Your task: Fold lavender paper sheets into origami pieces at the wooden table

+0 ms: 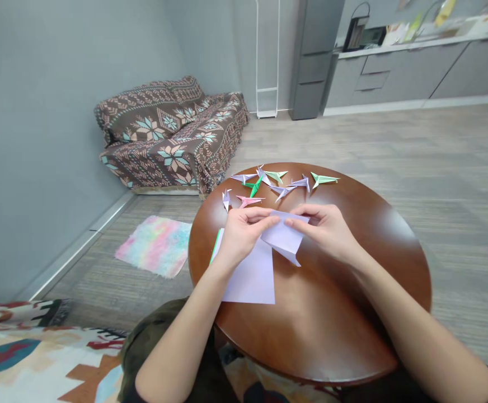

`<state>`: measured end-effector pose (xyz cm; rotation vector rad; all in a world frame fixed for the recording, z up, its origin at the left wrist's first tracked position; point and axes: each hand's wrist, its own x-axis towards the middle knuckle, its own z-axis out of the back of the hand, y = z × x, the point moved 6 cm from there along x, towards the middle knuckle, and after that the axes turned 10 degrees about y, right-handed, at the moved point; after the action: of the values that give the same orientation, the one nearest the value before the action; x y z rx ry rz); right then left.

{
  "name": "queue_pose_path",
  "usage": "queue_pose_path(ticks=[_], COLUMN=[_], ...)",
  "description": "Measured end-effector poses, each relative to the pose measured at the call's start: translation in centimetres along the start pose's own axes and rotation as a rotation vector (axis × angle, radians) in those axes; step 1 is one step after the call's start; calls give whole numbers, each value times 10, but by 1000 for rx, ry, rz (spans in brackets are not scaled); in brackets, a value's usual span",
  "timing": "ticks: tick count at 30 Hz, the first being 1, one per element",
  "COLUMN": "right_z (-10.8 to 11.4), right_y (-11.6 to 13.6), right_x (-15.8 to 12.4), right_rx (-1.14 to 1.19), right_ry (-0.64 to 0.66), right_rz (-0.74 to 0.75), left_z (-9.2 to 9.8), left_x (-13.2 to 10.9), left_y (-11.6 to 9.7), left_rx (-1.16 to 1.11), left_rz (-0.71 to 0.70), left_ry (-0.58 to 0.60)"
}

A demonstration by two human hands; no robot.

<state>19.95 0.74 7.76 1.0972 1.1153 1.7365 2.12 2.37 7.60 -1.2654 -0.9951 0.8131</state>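
Your left hand (244, 232) and right hand (325, 230) are both curled in, fingertips and thumbs pinched onto a lilac origami sheet (250, 274) (pretty sure it's a real hold, though your fingers hide exactly where it lands). The sheet sits on the round wooden tabletop (332, 319), left of centre and toward you, with a folded flap (284, 235) lifting between your hands. That flap's long axis runs from your left hand off to the near right. Most of the paper lies under your left hand, so that's the nearer one, while your right hand is on the flap's far corner. A sliver of green paper (216, 246) pokes out along the sheet's left edge. Folded paper cranes (275, 176) sit in a loose bunch near the far rim.
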Motion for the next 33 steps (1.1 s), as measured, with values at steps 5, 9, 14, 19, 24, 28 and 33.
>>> queue_pose_path(ticks=[5,9,14,19,24,28,33], right_z=[0,1,0,-1,1,3,3], right_y=[-1,-1,5,10,12,16,27], right_x=[0,1,0,0,-1,-4,-9], right_rx=[-5,0,-61,-79,-94,-127,-269], right_ry=[-3,0,-13,-23,-56,-71,-114], right_rz=[1,-1,40,83,100,171,312], left_z=[0,0,-5,-15,-15,-13,-15], left_x=[0,0,1,1,0,0,1], left_y=[0,2,-1,1,2,1,-1], left_rx=[2,-6,-35,-31,-21,-64,-91], left_rz=[-4,2,-13,17,-26,-82,-152], left_ry=[11,17,48,106,52,-18,-10])
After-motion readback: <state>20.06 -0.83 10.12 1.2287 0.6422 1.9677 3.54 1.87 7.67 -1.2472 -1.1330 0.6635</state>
